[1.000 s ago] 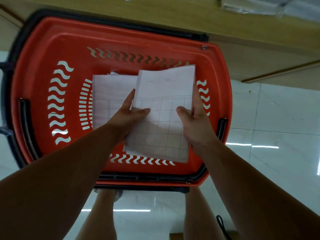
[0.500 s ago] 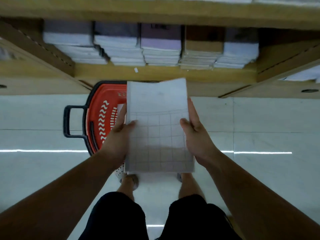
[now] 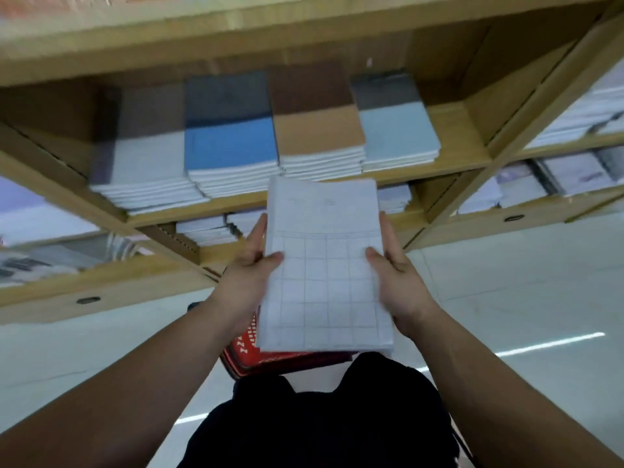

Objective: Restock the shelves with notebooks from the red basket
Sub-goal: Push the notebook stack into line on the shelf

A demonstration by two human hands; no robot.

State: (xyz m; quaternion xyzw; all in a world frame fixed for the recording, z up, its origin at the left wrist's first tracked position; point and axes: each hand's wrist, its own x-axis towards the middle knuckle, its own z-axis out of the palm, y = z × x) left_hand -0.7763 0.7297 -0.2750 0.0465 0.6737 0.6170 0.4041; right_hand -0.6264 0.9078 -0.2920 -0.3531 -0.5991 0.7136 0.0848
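Note:
A white notebook stack (image 3: 324,265) with a grid-printed cover is held up in front of the wooden shelves (image 3: 449,163). My left hand (image 3: 248,268) grips its left edge, thumb on the cover. My right hand (image 3: 396,275) grips its right edge the same way. The red basket (image 3: 270,361) sits on the floor below the notebooks, mostly hidden by them. On the shelf ahead lie piles of notebooks: a grey-white pile (image 3: 145,163), a blue pile (image 3: 229,146), a tan pile (image 3: 317,133) and a pale blue pile (image 3: 398,130).
A lower shelf (image 3: 209,231) holds more white notebook piles. Side compartments to the left (image 3: 40,258) and right (image 3: 574,123) are stocked too. Glossy white floor tiles (image 3: 523,298) spread to the right. My dark shorts (image 3: 320,420) fill the bottom.
I have lifted the notebooks out of the basket and stood up. The view has swung from the basket up to the shelves, and the notebooks are now level with the shelf front.

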